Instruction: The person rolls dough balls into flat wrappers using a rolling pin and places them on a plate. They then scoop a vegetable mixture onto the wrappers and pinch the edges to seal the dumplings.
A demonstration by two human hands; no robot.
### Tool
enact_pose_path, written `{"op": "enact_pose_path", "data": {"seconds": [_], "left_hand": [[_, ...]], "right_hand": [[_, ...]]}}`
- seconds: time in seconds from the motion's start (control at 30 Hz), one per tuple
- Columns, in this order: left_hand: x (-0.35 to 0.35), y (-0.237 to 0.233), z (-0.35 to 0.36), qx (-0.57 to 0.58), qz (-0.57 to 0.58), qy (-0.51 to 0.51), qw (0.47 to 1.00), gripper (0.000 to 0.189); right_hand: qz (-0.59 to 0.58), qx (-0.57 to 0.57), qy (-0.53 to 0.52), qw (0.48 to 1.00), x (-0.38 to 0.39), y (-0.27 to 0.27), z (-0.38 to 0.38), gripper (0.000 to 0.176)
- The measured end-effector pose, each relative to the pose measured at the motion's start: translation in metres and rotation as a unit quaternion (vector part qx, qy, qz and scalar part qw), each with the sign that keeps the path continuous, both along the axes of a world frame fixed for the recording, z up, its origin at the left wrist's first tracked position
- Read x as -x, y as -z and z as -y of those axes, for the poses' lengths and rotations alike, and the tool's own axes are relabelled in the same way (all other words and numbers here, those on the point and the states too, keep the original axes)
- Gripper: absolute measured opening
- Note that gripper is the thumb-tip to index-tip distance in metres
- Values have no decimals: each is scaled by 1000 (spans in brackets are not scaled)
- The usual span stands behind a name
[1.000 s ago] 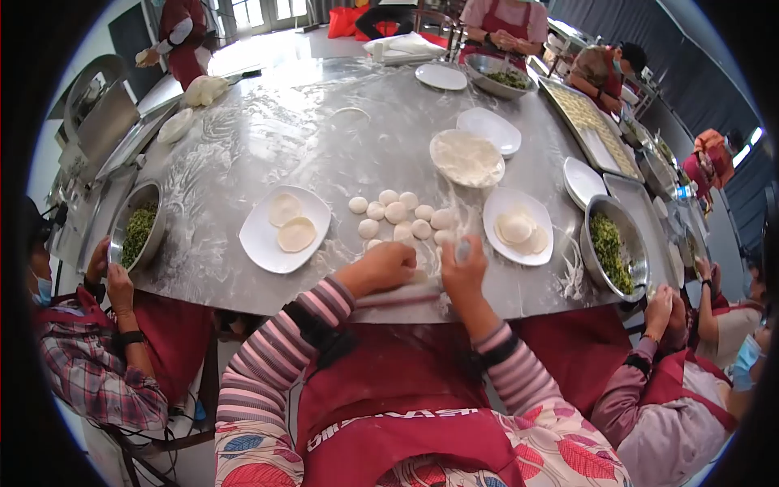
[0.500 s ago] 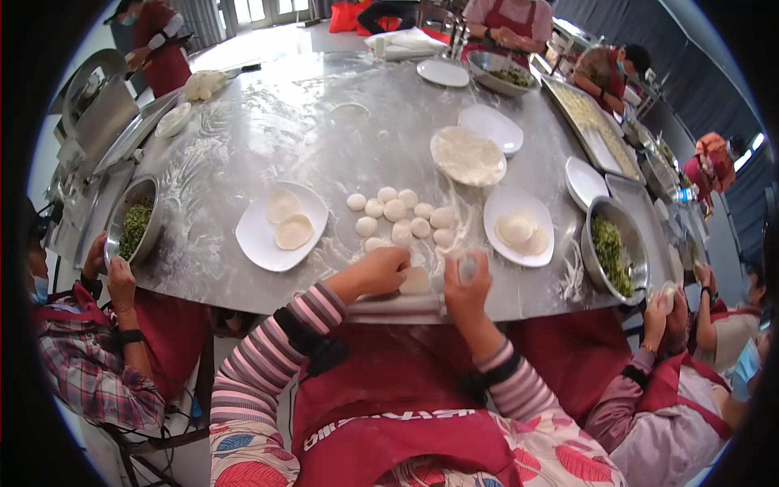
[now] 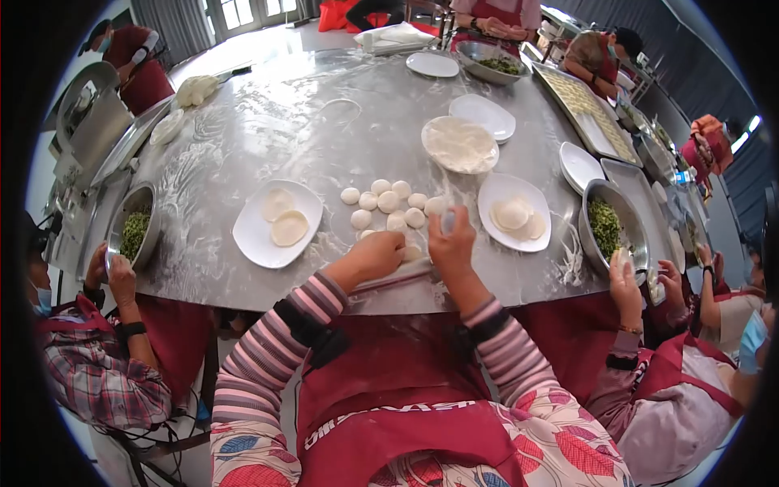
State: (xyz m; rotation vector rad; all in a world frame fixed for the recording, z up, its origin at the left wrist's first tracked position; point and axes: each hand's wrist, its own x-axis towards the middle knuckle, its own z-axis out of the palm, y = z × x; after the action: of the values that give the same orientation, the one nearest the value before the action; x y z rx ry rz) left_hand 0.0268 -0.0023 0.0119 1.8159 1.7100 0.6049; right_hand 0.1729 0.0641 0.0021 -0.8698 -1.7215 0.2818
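I make out white lettering (image 3: 398, 412) across the red apron (image 3: 389, 357) at 6 o'clock, too distorted for me to read; I find no other legible writing. The steel tabletop (image 3: 243, 138) is streaked with flour; taking its middle as my dial centre, a bowl of chopped greens (image 3: 135, 231) is at 8 o'clock, beside a seated person in a checked shirt (image 3: 101, 365); a pale dough mass (image 3: 197, 91) lies at 10; a white plate with two overlapping wrappers (image 3: 277, 252) sits at 7. At 6, my left hand (image 3: 380, 253) is curled nearly closed, fingertips at the edge of a dough disc (image 3: 412, 253) lying by the near rim; dough balls (image 3: 396, 220) cluster just beyond; my right hand (image 3: 452, 242) is part-closed around a pale, blurred object I cannot identify. A flour-dusted plate (image 3: 460, 146) is at 3; a plate of stacked wrappers (image 3: 515, 235) and a second bowl of greens (image 3: 604, 231) are at 4, the bowl near another person's hands (image 3: 625, 288); a tray of pale pieces (image 3: 580, 101) is at 2. Around the room, I see grey curtains (image 3: 170, 28) and bright glazed doors (image 3: 239, 15) at 11, an aproned person (image 3: 491, 20) at 1, and dark curtains (image 3: 702, 61) towards 2.
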Motion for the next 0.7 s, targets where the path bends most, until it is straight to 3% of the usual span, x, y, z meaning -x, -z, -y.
{"op": "enact_pose_path", "data": {"seconds": [0.13,0.3,0.33,0.43,0.63,0.7], "left_hand": [[-4,-2,-9,54,-3,26,998,19],[5,9,5,53,21,34,998,22],[3,8,6,33,32,22,999,22],[-1,12,-9,5,52,6,999,22],[10,6,2,55,61,33,996,19],[10,0,10,77,89,48,992,16]], "right_hand": [[9,-15,1,1000,-8,7,7,21],[-4,54,1,999,-34,17,38,24],[43,11,31,999,-26,13,26,24],[-8,18,2,1000,-2,4,2,24],[89,-8,22,996,-34,10,37,23],[-29,84,-16,996,-36,8,47,23]]}}
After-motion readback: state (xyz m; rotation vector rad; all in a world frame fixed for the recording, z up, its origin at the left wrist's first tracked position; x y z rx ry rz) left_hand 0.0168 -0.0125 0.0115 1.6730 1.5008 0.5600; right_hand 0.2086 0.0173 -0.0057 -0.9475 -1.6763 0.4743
